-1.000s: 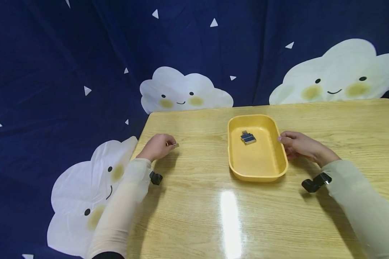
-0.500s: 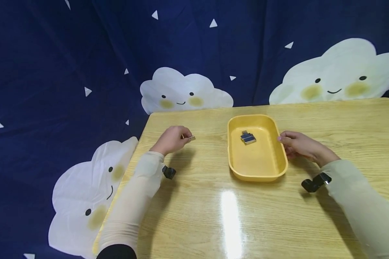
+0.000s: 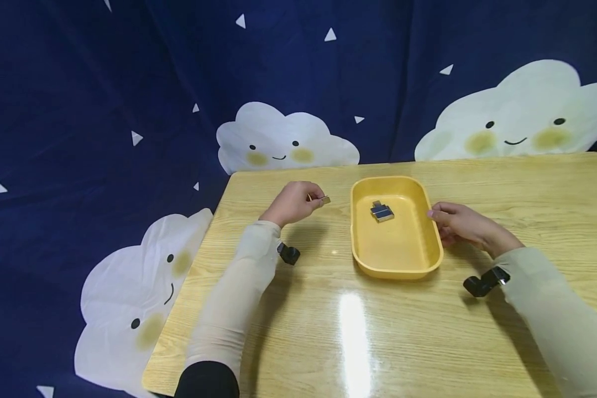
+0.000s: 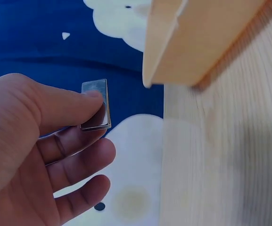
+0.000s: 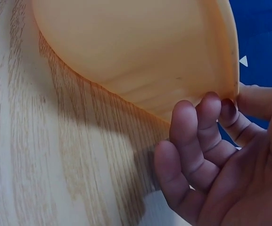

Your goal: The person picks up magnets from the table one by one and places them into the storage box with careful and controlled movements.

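Note:
My left hand [image 3: 293, 202] is in the air left of the yellow tray [image 3: 397, 273]. It pinches a small shiny rectangular metal block [image 4: 94, 114] between thumb and forefinger, while the other fingers curl loosely below. Inside the tray, toward its back left, several similar mirror-faced metal blocks [image 3: 382, 213] lie close together. My right hand [image 3: 460, 225] grips the tray's right rim, thumb over the edge and fingers against the outer wall. In the right wrist view the fingertips [image 5: 183, 117] touch that outer wall [image 5: 121, 56].
The tray stands on a light wooden table [image 3: 298, 331] with a bright strip of reflected light in front of it. A dark blue curtain [image 3: 298, 55] with smiling clouds hangs behind and to the left. Each wrist carries a black camera [image 3: 289, 254].
My left hand has moved right and farther back, bringing the metal block closer to the tray. The right hand and the tray have stayed in place.

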`<state>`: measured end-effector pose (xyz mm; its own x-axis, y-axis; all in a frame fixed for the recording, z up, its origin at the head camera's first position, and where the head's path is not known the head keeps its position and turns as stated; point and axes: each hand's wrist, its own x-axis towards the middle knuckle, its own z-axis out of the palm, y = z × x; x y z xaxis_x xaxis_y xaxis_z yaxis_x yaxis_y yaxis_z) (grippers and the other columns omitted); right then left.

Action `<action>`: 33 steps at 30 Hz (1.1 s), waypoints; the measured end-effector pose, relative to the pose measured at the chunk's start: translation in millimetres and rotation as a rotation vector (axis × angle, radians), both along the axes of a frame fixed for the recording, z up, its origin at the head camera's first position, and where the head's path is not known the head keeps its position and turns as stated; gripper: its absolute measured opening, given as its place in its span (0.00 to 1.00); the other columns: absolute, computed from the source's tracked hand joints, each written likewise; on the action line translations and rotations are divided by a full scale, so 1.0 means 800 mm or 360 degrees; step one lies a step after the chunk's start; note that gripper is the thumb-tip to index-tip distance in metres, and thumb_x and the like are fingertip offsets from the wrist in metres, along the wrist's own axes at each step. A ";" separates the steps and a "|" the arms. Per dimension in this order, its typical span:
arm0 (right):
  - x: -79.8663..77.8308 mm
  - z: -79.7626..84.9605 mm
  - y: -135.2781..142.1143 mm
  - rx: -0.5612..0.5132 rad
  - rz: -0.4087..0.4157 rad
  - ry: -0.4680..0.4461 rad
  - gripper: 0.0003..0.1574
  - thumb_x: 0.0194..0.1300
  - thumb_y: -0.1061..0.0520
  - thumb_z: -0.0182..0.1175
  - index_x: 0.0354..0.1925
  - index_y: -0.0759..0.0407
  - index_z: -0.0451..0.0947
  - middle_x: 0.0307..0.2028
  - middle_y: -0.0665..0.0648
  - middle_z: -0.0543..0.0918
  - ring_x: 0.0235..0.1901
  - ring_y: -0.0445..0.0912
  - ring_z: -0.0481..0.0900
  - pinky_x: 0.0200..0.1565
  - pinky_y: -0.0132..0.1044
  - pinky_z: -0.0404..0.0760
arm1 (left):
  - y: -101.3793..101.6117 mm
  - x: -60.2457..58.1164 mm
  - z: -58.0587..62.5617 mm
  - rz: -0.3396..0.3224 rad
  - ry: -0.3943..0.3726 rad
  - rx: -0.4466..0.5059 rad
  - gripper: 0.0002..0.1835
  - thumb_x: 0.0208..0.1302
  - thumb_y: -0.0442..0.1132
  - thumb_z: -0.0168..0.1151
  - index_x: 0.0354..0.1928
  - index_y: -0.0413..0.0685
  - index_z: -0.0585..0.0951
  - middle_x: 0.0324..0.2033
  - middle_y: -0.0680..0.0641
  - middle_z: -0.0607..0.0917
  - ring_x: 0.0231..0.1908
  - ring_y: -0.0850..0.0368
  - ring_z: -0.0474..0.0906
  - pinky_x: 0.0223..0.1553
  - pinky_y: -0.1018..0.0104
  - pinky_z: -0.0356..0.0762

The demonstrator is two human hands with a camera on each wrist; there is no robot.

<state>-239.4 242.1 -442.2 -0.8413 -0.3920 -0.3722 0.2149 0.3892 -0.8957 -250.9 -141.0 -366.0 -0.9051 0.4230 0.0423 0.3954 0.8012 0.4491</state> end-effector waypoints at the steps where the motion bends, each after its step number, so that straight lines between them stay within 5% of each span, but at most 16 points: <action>1: 0.000 0.000 0.000 -0.0001 0.0000 -0.0004 0.17 0.79 0.45 0.45 0.45 0.57 0.68 0.30 0.47 0.77 0.30 0.39 0.80 0.36 0.37 0.83 | 0.004 -0.001 0.001 -0.0008 0.0004 0.0006 0.07 0.69 0.41 0.61 0.40 0.48 0.87 0.34 0.50 0.87 0.32 0.58 0.79 0.35 0.67 0.75; 20: 0.000 -0.004 -0.001 -0.0012 0.0006 -0.0010 0.17 0.78 0.44 0.45 0.43 0.55 0.70 0.30 0.46 0.78 0.30 0.38 0.81 0.37 0.37 0.83 | 0.098 -0.018 0.022 -0.0117 -0.0015 -0.0079 0.08 0.70 0.42 0.59 0.43 0.50 0.85 0.40 0.52 0.87 0.40 0.60 0.79 0.46 0.68 0.75; 33: -0.003 -0.004 0.000 -0.0002 0.0006 -0.0019 0.16 0.79 0.45 0.44 0.42 0.53 0.72 0.32 0.46 0.80 0.32 0.38 0.83 0.37 0.37 0.84 | 0.135 -0.025 0.021 -0.0040 -0.0019 -0.0169 0.08 0.71 0.44 0.59 0.44 0.54 0.85 0.38 0.55 0.86 0.38 0.61 0.77 0.44 0.71 0.74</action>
<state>-241.4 242.2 -445.2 -0.8353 -0.3958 -0.3815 0.2239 0.3889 -0.8937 -271.1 -33.3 -349.3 -0.8944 0.4471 -0.0144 0.4112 0.8343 0.3671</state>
